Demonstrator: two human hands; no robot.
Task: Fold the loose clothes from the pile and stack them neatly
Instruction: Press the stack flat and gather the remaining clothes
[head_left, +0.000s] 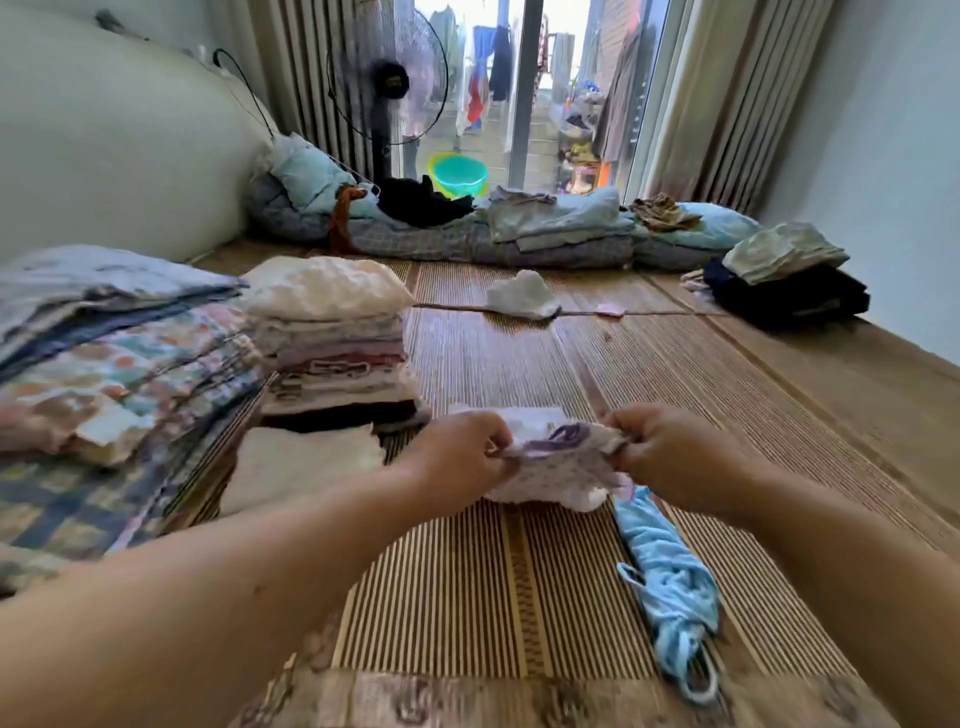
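Left grip: your left grip (457, 457) is clamped on the left edge of the small dotted garment (550, 470), with the fingers curled in and pinching the cloth.
Right grip: your right grip (670, 457) pinches the garment's right edge beside its purple trim, with the fingers curled round the cloth.
Small dotted garment: it is white with purple dots and sits a little toward 5 o'clock from the frame's centre. You hold it stretched between both grips, and its lower part rests on the woven mat (467, 587).
Blue garment (670, 577): it lies crumpled in a long strip on the mat at 5 o'clock of the dotted garment. Its upper end is just beside that garment and its straps loop at the near end.
Folded stack (337, 358): a tall pile of folded pieces stands at 10 o'clock of the dotted garment with a cream piece on top. It is near your left grip but apart from it.
White folded piece (306, 462): it lies flat on the mat at 9 o'clock of your left grip, just in front of the stack.
Patterned bedding (119, 374): folded layers sit at 9 o'clock of the frame, just beside the stack.
Small white cloth (524, 295): it lies alone on the mat at 12 o'clock, well apart from your grips.
Dark pile (795, 299): dark folded clothes sit at 2 o'clock with a pale green piece on top.
Quilt roll (467, 241): it runs across the far end at 12 o'clock and carries folded and loose clothes. A standing fan (387, 78) and a green basin (460, 174) are behind it.
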